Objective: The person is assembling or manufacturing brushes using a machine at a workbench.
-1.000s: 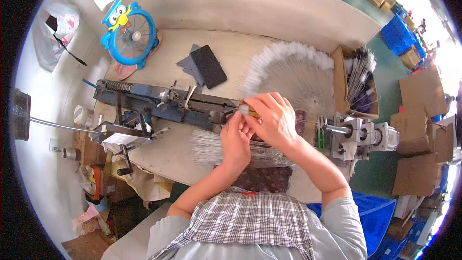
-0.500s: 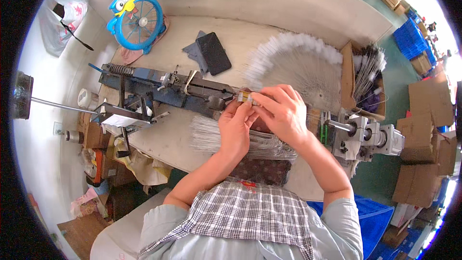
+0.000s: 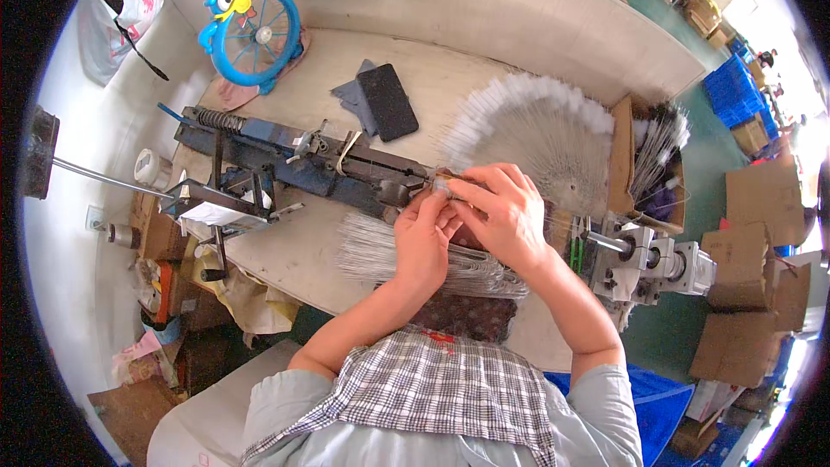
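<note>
1. Pale and worn, the bench (image 3: 311, 251) ran under a plain wall (image 3: 484, 9), with a green floor (image 3: 683, 164), blue crates (image 3: 733, 91) and cardboard boxes (image 3: 752, 199) beyond its right end.
2. A blue metal jig (image 3: 294, 160) lay across the bench's middle; a dark phone (image 3: 387, 102) lay toward the back edge, a blue owl-shaped fan (image 3: 252, 30) in the back left corner.
3. White-tipped wires (image 3: 536, 125) fanned out at the right end, and a bundle of bare wires (image 3: 406, 255) lay along the front edge.
4. The left hand (image 3: 424, 238) and right hand (image 3: 501, 212) met at the jig's right end, fingers curled and pinched on a small piece (image 3: 443, 183) there; what it was could not be told.
</note>
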A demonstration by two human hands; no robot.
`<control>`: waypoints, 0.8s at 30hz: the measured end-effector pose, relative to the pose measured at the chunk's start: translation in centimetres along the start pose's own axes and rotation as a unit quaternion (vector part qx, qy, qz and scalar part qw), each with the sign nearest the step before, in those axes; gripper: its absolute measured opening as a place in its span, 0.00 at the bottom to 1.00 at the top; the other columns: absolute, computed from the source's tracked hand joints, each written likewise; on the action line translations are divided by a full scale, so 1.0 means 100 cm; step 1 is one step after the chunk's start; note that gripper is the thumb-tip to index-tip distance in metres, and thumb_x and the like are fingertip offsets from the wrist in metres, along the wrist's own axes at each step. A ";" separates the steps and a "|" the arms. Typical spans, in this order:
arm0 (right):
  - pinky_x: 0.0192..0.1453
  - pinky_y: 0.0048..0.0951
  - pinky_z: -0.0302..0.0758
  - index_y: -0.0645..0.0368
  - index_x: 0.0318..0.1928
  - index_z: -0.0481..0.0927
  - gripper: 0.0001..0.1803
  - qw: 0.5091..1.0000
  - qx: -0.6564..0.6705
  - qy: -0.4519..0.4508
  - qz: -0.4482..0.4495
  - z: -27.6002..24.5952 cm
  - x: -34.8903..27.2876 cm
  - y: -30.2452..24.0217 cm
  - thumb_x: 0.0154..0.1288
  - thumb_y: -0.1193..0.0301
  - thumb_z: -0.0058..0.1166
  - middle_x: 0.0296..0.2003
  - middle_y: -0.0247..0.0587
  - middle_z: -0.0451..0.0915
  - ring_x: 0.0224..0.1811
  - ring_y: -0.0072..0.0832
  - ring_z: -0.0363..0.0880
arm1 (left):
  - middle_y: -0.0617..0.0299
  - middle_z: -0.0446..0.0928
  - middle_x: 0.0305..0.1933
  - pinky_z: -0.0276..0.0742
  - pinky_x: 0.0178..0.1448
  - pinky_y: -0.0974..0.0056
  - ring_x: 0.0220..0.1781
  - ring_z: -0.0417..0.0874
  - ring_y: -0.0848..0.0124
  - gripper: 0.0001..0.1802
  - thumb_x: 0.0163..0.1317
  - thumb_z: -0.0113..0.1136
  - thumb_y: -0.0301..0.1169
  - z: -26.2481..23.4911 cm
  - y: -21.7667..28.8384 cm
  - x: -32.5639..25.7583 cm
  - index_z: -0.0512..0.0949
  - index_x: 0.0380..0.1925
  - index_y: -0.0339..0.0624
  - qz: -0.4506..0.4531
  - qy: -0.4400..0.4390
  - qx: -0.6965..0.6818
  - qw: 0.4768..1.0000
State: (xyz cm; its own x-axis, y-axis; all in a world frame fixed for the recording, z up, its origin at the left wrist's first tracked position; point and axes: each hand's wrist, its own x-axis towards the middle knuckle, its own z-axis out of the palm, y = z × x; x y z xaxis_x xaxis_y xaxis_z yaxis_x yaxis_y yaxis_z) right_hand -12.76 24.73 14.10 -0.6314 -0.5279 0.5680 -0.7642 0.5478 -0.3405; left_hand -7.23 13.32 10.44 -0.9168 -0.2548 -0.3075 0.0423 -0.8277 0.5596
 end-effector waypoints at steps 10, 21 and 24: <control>0.42 0.32 0.75 0.53 0.35 0.83 0.14 0.999 0.014 0.033 0.004 -0.006 -0.006 0.006 0.43 0.71 0.66 0.35 0.33 0.80 0.38 0.34 0.78 | 0.61 0.79 0.40 0.77 0.48 0.67 0.41 0.81 0.74 0.08 0.64 0.53 0.27 0.001 -0.003 0.002 0.76 0.41 0.38 0.006 -0.014 0.017 1.000; 0.39 0.33 0.73 0.52 0.37 0.82 0.15 0.999 0.014 0.045 0.008 0.003 -0.002 -0.003 0.45 0.69 0.64 0.36 0.30 0.78 0.38 0.31 0.77 | 0.63 0.78 0.37 0.75 0.47 0.66 0.38 0.80 0.73 0.06 0.64 0.53 0.29 -0.004 -0.001 0.002 0.75 0.38 0.39 -0.006 -0.006 -0.010 1.000; 0.40 0.32 0.74 0.53 0.36 0.83 0.15 0.998 0.009 0.055 0.011 0.003 -0.004 -0.002 0.43 0.71 0.65 0.36 0.31 0.80 0.37 0.32 0.78 | 0.63 0.78 0.37 0.76 0.46 0.66 0.39 0.80 0.74 0.06 0.65 0.52 0.29 0.000 0.000 0.000 0.75 0.39 0.40 -0.023 0.025 -0.015 0.999</control>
State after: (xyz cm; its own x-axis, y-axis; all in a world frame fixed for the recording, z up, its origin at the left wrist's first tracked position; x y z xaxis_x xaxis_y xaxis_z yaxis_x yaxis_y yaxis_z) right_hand -12.40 24.64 13.73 -0.6301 -0.4404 0.6395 -0.7536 0.5453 -0.3670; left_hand -7.28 13.32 10.47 -0.8968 -0.2404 -0.3715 0.0133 -0.8539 0.5203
